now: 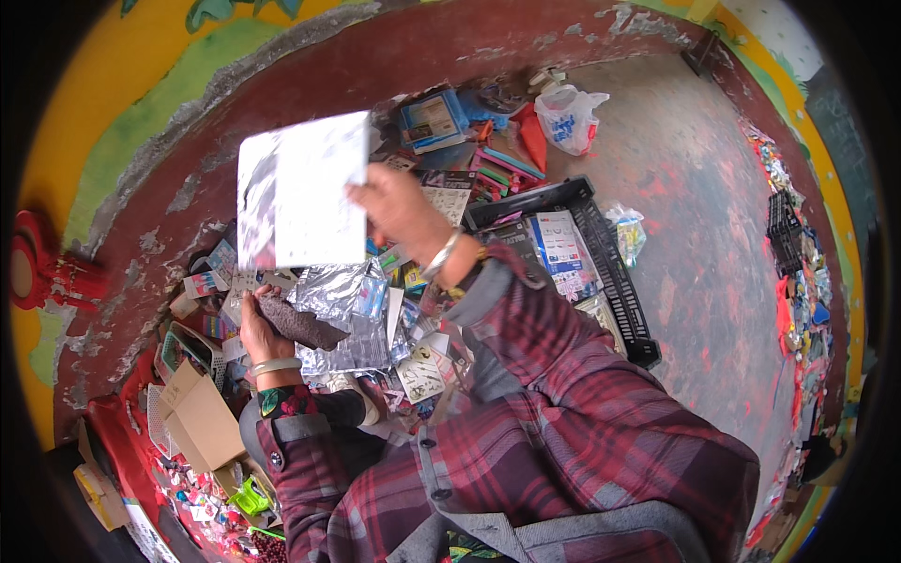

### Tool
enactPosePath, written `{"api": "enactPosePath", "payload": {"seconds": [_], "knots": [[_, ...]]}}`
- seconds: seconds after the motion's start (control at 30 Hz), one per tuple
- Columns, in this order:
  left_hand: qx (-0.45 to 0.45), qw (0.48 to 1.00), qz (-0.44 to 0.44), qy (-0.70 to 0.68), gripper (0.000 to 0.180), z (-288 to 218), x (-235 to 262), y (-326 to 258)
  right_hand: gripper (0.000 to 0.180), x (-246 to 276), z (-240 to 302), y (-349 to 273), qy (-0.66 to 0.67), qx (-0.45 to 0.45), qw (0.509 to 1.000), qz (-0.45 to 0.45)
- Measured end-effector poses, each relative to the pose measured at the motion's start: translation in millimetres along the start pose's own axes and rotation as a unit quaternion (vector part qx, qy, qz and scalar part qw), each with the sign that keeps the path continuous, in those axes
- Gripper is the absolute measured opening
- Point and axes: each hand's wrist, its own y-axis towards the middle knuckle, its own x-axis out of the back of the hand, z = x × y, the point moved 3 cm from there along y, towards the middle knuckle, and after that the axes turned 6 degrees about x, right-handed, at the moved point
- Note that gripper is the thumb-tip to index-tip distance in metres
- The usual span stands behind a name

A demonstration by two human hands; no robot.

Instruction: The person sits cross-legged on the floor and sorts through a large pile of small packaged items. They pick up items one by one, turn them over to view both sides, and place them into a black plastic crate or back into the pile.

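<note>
Silver-white glossy sheet is up in our right hand. Fingers are closed on its right edge near the lower corner, thumb on the face toward us, so almost the whole sheet sticks out left of and above the fingertips. Sheet is roughly upright, slightly tilted, raised over the pile.

Our left hand is below the sheet, fingers curled narrow around a dark brown cloth. One end of the cloth is in the grip; the rest pokes out to the right of the fingers, lying over a crumpled foil bag.

Relative to the raised sheet:
- foil bag: directly below, just right of our left hand, touching the cloth.
- black plastic crate: well to the right, on the floor, packaged cards inside it.
- white plastic bag: far right and a bit higher in view, on the reddish concrete floor.
- blue boxed item: just right of the sheet's top corner, in the heap of small packets.
- open cardboard box: well below and to the left, beside our left wrist.

Both sleeves are red plaid. Bangle on the left wrist, metal bracelet on the right.
</note>
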Motion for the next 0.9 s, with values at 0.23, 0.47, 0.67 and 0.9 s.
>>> {"api": "enactPosePath", "payload": {"seconds": [0.23,0.47,0.67,0.9], "knots": [[0.007,1.000,0.003,0.021,0.036,-4,2,-10,0.023,168,3,-72,0.060,-0.036,0.967,-0.244],[-0.018,1.000,-0.008,0.008,0.033,-20,-10,-29,0.022,365,-99,-299,-0.048,-0.245,0.824,-0.509],[-0.039,0.994,0.080,-0.060,0.025,-59,7,-36,0.020,386,-132,-462,0.009,-0.352,0.710,-0.610],[-0.086,0.996,-0.019,0.012,0.031,-96,78,-36,0.029,374,-119,-505,-0.095,-0.348,0.712,-0.603]]}}
